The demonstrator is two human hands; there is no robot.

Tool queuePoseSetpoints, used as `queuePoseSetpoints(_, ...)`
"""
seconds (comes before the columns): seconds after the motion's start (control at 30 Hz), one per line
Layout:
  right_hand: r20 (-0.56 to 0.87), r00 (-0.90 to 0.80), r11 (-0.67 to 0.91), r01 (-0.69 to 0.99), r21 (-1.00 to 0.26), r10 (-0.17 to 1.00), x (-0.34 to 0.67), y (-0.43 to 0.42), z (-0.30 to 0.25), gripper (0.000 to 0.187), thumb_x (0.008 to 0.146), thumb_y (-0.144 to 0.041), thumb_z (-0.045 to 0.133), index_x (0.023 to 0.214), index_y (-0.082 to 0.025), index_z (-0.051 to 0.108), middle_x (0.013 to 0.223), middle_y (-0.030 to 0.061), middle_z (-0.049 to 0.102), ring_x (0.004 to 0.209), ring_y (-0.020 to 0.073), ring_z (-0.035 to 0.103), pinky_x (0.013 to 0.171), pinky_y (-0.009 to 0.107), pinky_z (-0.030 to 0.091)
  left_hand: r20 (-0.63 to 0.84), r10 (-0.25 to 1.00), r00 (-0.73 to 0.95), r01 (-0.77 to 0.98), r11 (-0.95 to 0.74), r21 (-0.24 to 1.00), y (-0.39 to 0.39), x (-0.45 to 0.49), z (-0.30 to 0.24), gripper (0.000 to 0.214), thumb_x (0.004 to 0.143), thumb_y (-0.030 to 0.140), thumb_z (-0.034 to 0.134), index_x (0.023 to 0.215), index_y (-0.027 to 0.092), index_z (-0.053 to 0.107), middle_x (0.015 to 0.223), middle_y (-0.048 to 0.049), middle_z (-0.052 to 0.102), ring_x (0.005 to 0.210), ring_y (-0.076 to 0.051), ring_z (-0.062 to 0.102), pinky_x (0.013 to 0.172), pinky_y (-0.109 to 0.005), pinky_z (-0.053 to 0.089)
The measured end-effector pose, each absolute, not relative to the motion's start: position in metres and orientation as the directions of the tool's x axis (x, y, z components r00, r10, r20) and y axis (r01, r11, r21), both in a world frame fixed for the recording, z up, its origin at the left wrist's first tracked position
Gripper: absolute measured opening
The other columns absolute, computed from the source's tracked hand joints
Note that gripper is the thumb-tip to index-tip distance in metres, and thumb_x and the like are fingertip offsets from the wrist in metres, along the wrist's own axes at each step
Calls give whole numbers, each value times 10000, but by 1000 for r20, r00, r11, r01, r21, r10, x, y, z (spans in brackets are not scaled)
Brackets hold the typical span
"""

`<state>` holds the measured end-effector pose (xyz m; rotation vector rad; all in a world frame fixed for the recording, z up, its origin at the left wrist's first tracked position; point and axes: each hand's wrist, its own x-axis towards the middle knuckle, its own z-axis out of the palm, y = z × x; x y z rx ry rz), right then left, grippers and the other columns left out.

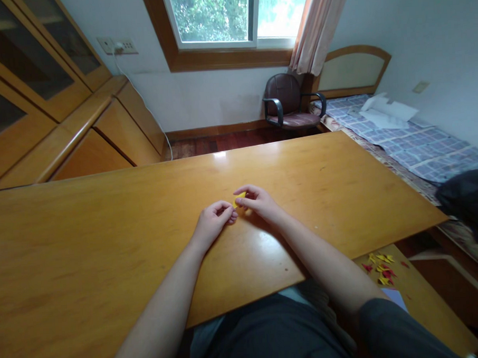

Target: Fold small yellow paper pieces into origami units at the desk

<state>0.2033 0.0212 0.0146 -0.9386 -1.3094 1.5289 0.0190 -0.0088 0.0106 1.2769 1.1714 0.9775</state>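
Your left hand [215, 220] and right hand [259, 200] pinch a yellow piece [236, 202] between their fingers over the tabletop [107, 237] — seemingly unfinished — while yellow and red pieces [383, 267], apparently done, lie on the lower wooden surface [432, 308]; how many remain is unclear.

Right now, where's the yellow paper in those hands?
In the head view, the yellow paper is near the middle, between left hand and right hand, over the table.

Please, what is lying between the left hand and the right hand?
In the head view, a small yellow piece is between the left hand and the right hand, above the table.
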Motion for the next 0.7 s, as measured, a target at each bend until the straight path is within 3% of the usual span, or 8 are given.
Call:
queuePoseSetpoints(0.1,-15,-322,-54,-112,-992,947,204,22,14,279,731,-368,781,917,-183,684,717,-17,653,614,117,592,595,251,462,-78,988,132,55,71,996,-9,17,11,338,783,492,720,794,158,674,765,-49,731,655,-156,663,673,-285,555)
queuePoseSetpoints(0.37,11,-284,-73,-284,-956,959,198,22,11,317,683,-377,830,847,-185,638,730,-26,662,643,121,616,659,277,499,-59,996,66,-43,62,997,-10,20,19,364,728,468,791,877,162,661,839,-58,743,796,-199,702,668,-285,578)
queuePoseSetpoints(0.7,22,-302,-57,-250,-966,953,196,22,8,316,689,-373,828,850,-173,642,720,-23,664,627,112,604,606,245,486,-58,997,52,-135,64,989,-7,20,12,356,702,418,820,892,157,671,792,-40,739,735,-178,699,646,-274,571)
